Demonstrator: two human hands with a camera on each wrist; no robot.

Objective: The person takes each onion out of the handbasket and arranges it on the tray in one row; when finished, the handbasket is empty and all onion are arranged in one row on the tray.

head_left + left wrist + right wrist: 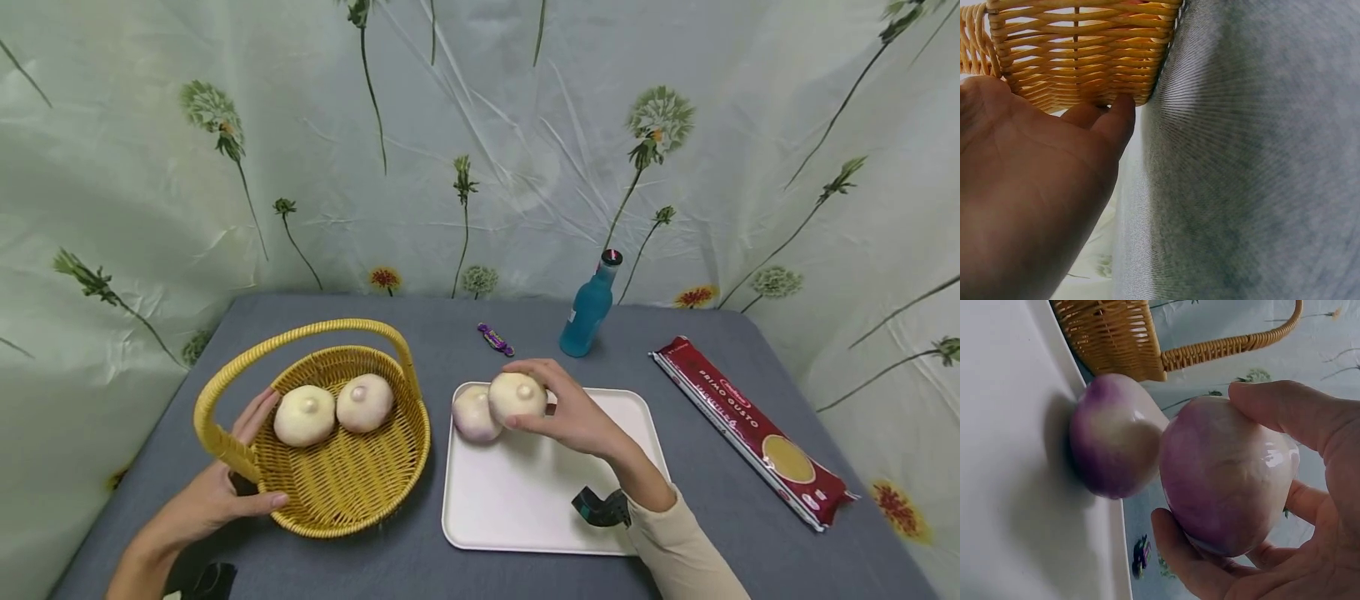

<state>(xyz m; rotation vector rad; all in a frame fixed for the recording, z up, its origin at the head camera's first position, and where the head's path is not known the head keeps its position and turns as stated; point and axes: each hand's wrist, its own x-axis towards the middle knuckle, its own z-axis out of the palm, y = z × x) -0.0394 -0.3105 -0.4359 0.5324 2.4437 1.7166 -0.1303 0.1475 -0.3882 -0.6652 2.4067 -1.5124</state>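
A round turnip-like bulb point(517, 396) is gripped between the thumb and curved fingers of the right hand point(562, 408), parted to the bulb's width. It is glossy, cream blending into pinkish purple, tipped with a small pale nub, and is held above the far left part of a white tray point(525, 508). A second purple-and-cream bulb point(472, 414) is set on the tray just beside it; whether they touch cannot be told. At left, a yellow wicker basket point(352, 483) holding two pale bulbs point(303, 416) is touched along its left side by the left hand point(217, 492), fingers nearly straight, thumb spread. Farther off are placed a wrapped sweet point(496, 339), a blue bottle point(587, 317) and, at right, a red packet point(750, 429).
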